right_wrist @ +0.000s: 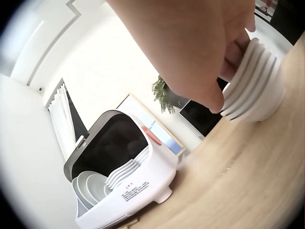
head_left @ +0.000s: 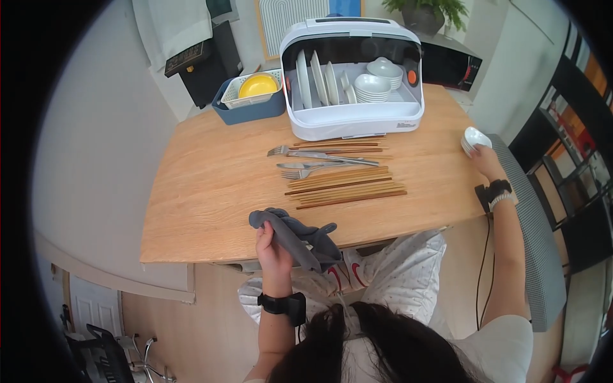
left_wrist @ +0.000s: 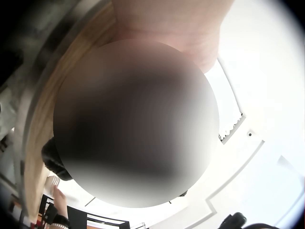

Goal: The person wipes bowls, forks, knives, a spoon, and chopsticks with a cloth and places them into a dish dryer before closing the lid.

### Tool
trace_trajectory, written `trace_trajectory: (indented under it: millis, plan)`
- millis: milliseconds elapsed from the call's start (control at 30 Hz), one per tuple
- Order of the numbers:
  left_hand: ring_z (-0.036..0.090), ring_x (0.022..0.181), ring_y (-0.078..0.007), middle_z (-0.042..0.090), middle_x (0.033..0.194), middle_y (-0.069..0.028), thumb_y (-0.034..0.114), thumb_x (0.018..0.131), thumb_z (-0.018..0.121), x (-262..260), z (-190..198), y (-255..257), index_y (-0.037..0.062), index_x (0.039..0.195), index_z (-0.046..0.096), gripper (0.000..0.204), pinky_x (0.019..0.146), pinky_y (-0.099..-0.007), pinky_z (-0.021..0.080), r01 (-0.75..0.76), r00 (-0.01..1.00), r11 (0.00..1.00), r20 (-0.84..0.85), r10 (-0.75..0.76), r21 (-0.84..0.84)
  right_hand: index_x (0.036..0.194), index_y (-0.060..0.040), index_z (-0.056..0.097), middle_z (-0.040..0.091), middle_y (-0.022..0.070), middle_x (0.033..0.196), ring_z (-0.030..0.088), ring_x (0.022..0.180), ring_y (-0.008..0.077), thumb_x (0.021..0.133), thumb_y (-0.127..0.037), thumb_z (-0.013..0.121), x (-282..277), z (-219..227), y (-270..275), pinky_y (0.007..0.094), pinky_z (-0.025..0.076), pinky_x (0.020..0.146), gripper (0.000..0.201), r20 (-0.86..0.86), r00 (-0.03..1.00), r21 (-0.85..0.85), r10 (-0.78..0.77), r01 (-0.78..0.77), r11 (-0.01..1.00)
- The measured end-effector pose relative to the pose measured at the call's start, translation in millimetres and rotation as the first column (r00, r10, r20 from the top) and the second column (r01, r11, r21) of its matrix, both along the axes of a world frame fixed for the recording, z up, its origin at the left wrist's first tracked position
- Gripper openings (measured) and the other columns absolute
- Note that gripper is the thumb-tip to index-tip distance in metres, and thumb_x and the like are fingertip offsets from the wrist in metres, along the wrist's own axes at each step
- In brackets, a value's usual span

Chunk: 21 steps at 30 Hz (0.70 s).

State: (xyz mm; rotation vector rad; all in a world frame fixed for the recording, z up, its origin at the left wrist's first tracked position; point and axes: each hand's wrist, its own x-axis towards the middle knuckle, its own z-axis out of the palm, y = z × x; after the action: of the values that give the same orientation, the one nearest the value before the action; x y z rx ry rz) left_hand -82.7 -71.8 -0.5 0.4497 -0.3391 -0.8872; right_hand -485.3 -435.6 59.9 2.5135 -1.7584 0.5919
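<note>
At the table's right edge, the right hand (head_left: 486, 162) grips a stack of white bowls (head_left: 476, 139). The right wrist view has the thumb and fingers of that hand (right_wrist: 190, 52) on the rims of the tilted stack (right_wrist: 255, 86). In the head view the left hand (head_left: 273, 252) holds a dark grey cloth (head_left: 297, 239) that hangs at the front edge of the table. A blurred disc hides most of the left wrist view, with part of the left wrist (left_wrist: 167, 24) above it.
Chopsticks (head_left: 348, 195), forks and knives (head_left: 313, 155) lie mid-table. Behind them stands an open white dish cabinet (head_left: 357, 118) with plates (head_left: 319, 78) and bowls (head_left: 372, 88). A blue bin (head_left: 252, 112) with a yellow bowl (head_left: 257, 85) is left of it. A grey bench (head_left: 539, 255) adjoins the right side.
</note>
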Motion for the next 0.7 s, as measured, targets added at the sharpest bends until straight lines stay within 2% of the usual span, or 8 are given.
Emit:
trace_trajectory:
  millis: [133,300,400,467,500,600,667,700]
  plan:
    - [0.058,0.086,-0.0207,0.058,0.096,-0.0095,0.02,0.091,0.046,-3,-1,1,0.0025,0.104,0.05,0.022,0.076,-0.0335,0.048,-0.061,0.998,0.998,-0.001,0.061,0.003,0.096,-0.0004,0.062,0.06,0.024,0.089,0.058,0.088,0.0378,0.078,-0.018,0.056,-3,-1,-2,0.039,0.045,0.076,0.025,0.058,0.998,-0.056,-0.022,0.025,0.998]
    - [0.057,0.087,-0.0204,0.057,0.098,-0.0091,0.022,0.092,0.044,-6,-4,5,0.0033,0.105,0.049,0.023,0.076,-0.0336,0.048,-0.099,0.994,0.995,0.037,0.1,-0.009,0.091,0.0021,0.062,0.059,0.0251,0.081,0.059,0.08,0.0389,0.079,-0.014,0.055,13,21,0,0.0401,0.045,0.069,0.021,0.301,0.953,-0.137,-0.018,0.062,0.989]
    - [0.054,0.094,-0.0225,0.056,0.1,-0.0095,0.029,0.093,0.041,-7,-3,8,0.0047,0.109,0.047,0.03,0.086,-0.0368,0.043,-0.081,0.995,0.996,0.055,0.079,0.022,0.094,0.0022,0.061,0.06,0.0234,0.077,0.061,0.073,0.0334,0.081,-0.012,0.055,42,43,36,0.0375,0.046,0.065,0.021,0.353,0.935,-0.246,0.028,0.064,0.967]
    - [0.054,0.097,-0.0234,0.056,0.102,-0.0094,0.031,0.093,0.042,-13,3,8,0.005,0.112,0.047,0.033,0.088,-0.037,0.042,-0.029,0.998,0.999,-0.052,0.03,0.028,0.097,0.0032,0.06,0.063,0.0161,0.077,0.061,0.07,0.0217,0.084,-0.012,0.054,68,62,74,0.0314,0.045,0.065,0.021,0.512,0.83,-0.228,0.224,-0.12,0.966]
    - [0.054,0.097,-0.0234,0.056,0.102,-0.0094,0.031,0.093,0.042,-17,7,7,0.005,0.112,0.047,0.033,0.088,-0.037,0.042,-0.034,0.998,0.999,-0.053,0.035,0.026,0.098,0.0032,0.059,0.063,0.0112,0.08,0.058,0.072,0.0165,0.086,-0.012,0.053,80,64,90,0.0282,0.045,0.067,0.021,0.642,0.696,-0.169,0.322,-0.282,0.945]
    - [0.057,0.094,-0.0231,0.057,0.103,-0.0107,0.025,0.091,0.046,-33,21,2,0.0023,0.111,0.047,0.03,0.085,-0.037,0.046,-0.001,0.989,1.0,-0.151,0.003,0.014,0.101,0.0021,0.058,0.062,0.0011,0.09,0.054,0.081,0.0083,0.09,-0.012,0.05,117,73,152,0.0225,0.042,0.074,0.02,0.881,0.271,-0.08,0.387,-0.722,0.687]
    - [0.057,0.096,-0.0229,0.057,0.106,-0.0125,0.027,0.089,0.051,-44,29,-1,0.001,0.114,0.046,0.036,0.087,-0.0367,0.046,0.046,0.985,0.999,0.168,-0.041,-0.022,0.101,0.0001,0.058,0.061,0.0009,0.087,0.052,0.082,0.0066,0.09,-0.012,0.051,140,61,189,0.0217,0.042,0.074,0.018,0.973,0.126,0.025,0.195,-0.892,0.45]
    - [0.057,0.095,-0.0198,0.058,0.105,-0.0115,0.027,0.084,0.059,-50,38,1,0.0,0.114,0.046,0.042,0.085,-0.0338,0.046,0.082,0.979,0.997,0.188,-0.081,0.0,0.1,-0.0001,0.058,0.06,0.0006,0.087,0.052,0.082,0.0062,0.09,-0.012,0.05,154,57,208,0.0219,0.042,0.074,0.017,0.971,0.178,0.111,0.158,-0.926,0.361]
